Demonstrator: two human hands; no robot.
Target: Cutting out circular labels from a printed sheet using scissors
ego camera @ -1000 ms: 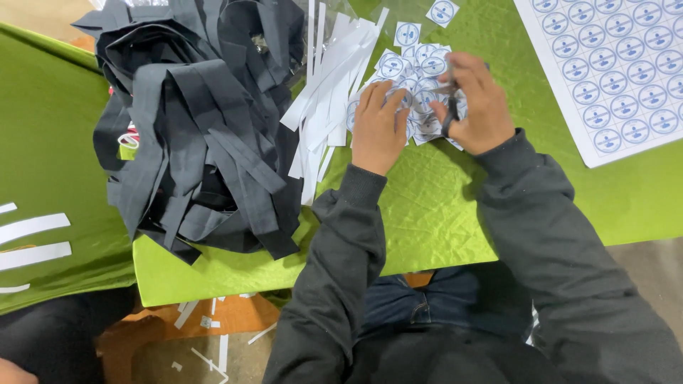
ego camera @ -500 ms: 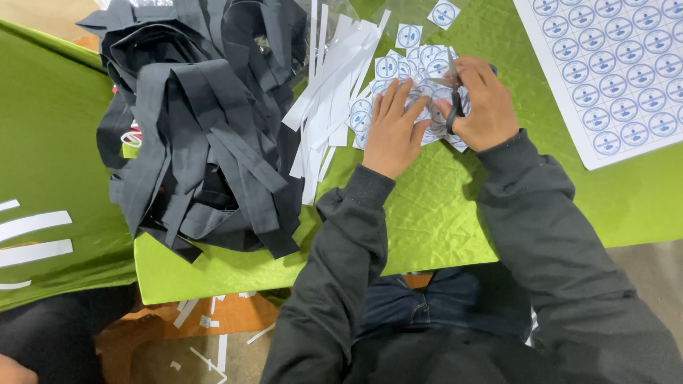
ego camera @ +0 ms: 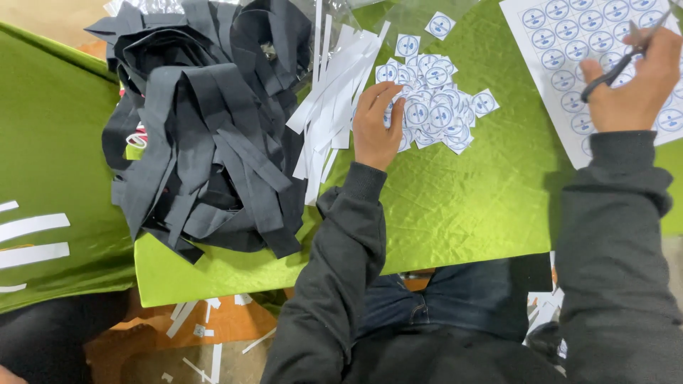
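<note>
a heap of small cut paper squares (ego camera: 434,114), each printed with a blue circle, lies on the green cloth-covered table (ego camera: 469,206) near its far edge. the left hand (ego camera: 376,128) rests on the left side of that heap, fingers bent and pressing down on the squares, so the pieces under its palm are hidden. well apart to the right, the right hand (ego camera: 633,85) is closed around a pair of dark scissors (ego camera: 617,64) over a white sheet of printed circles (ego camera: 569,43); the blades run toward the frame's corner and their tips are cut off. whether the blades are parted is hard to make out. left of the heap lie white paper strips (ego camera: 334,107), and beyond them a big pile of black fabric strips (ego camera: 206,128) whose top is cropped by the frame. paper scraps (ego camera: 206,320) dot the floor below.
</note>
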